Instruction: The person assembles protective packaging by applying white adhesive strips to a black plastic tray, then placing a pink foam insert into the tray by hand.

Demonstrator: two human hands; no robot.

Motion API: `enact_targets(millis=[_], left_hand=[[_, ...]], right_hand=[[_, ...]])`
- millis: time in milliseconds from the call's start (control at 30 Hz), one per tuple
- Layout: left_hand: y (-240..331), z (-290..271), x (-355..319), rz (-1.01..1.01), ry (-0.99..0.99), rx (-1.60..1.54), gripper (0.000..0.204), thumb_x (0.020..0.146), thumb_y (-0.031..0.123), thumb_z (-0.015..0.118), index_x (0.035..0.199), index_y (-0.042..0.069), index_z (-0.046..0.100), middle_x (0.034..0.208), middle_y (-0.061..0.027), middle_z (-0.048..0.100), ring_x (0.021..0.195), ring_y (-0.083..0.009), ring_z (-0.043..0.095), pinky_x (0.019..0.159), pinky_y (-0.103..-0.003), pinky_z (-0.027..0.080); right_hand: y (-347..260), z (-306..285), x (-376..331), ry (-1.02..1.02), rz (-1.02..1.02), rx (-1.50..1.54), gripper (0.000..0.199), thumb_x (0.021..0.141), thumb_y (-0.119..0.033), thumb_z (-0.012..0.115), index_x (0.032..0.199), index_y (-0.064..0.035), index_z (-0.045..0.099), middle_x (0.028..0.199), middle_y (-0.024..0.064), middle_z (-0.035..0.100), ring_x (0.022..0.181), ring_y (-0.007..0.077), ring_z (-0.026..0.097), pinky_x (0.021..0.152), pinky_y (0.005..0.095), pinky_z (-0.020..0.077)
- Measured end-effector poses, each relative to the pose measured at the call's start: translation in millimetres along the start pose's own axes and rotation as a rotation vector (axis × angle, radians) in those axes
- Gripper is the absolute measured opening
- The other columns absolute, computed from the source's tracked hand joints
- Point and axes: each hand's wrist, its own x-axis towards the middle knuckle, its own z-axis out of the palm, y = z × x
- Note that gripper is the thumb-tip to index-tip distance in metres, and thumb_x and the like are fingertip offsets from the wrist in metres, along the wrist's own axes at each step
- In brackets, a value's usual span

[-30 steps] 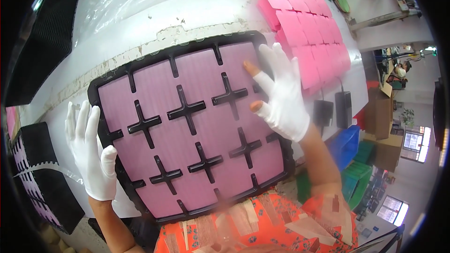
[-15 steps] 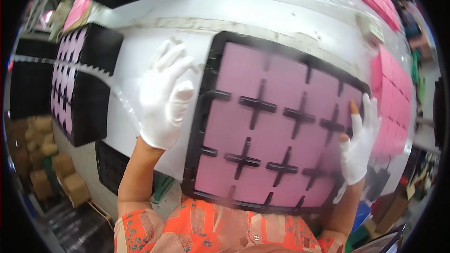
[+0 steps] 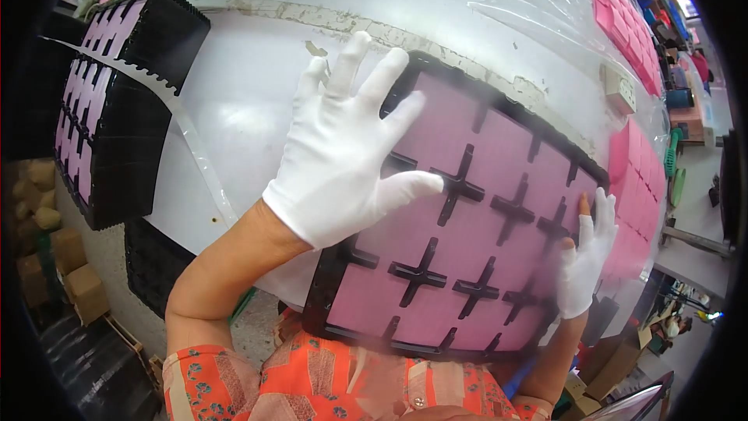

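A black tray [image 3: 340, 267] with cross-shaped dividers holds several pink square sheets and lies on the white table [image 3: 249, 101] in front of me. My left hand [image 3: 351, 148], in a white glove, rests flat with spread fingers on the tray's left side. My right hand [image 3: 583, 253], also gloved, with bare fingertips showing, presses on the tray's right edge. Neither hand grips anything.
A stack of black trays [image 3: 117, 101] filled with pink sheets stands at the left table edge, with a white toothed strip [image 3: 167, 97] draped over it. More pink sheets [image 3: 623, 23] lie at the far right on clear plastic film. Cardboard boxes [image 3: 78, 288] sit on the floor at left.
The view swung leftward and the tray shifted right in the picture. My left hand moved from the tray's left rim onto its pink sheets. My right hand stays at the right edge.
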Motion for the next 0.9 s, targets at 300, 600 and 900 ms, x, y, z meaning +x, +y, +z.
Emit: enact_targets(millis=[300, 600, 900], left_hand=[[14.5, 2.6, 9.3, 0.064, -0.020, 0.043, 0.071, 0.076, 0.049, 0.081, 0.134, 0.010, 0.067, 0.157, -0.0212, 0.043, 0.153, -0.0481, 0.026, 0.121, -0.068, 0.020], [34.2, -2.0, 10.0, 0.108, -0.156, 0.125, 0.079, 0.087, 0.065, 0.069, 0.137, 0.004, 0.066, 0.160, -0.0223, 0.039, 0.155, -0.0474, 0.021, 0.123, -0.067, 0.014], [33.1, -2.9, 12.4, 0.144, -0.117, 0.232, 0.072, 0.092, 0.060, 0.065, 0.138, 0.004, 0.066, 0.162, -0.0209, 0.041, 0.157, -0.0442, 0.021, 0.125, -0.063, 0.015]], right_hand=[[0.2, 2.4, 0.0, 0.020, -0.015, -0.029, 0.087, 0.100, -0.076, 0.041, 0.154, -0.0082, 0.052, 0.167, 0.0149, 0.036, 0.158, 0.0386, 0.023, 0.126, 0.0610, 0.0120], [-0.8, -1.4, -10.0, 0.053, -0.078, -0.092, 0.080, 0.096, -0.069, 0.055, 0.146, -0.0071, 0.059, 0.162, 0.0189, 0.041, 0.155, 0.0418, 0.029, 0.120, 0.0694, 0.0187], [1.2, -1.8, -13.8, 0.175, -0.027, -0.044, 0.069, 0.088, -0.058, 0.072, 0.132, -0.0059, 0.070, 0.154, 0.0190, 0.047, 0.151, 0.0403, 0.033, 0.117, 0.0715, 0.0219]])
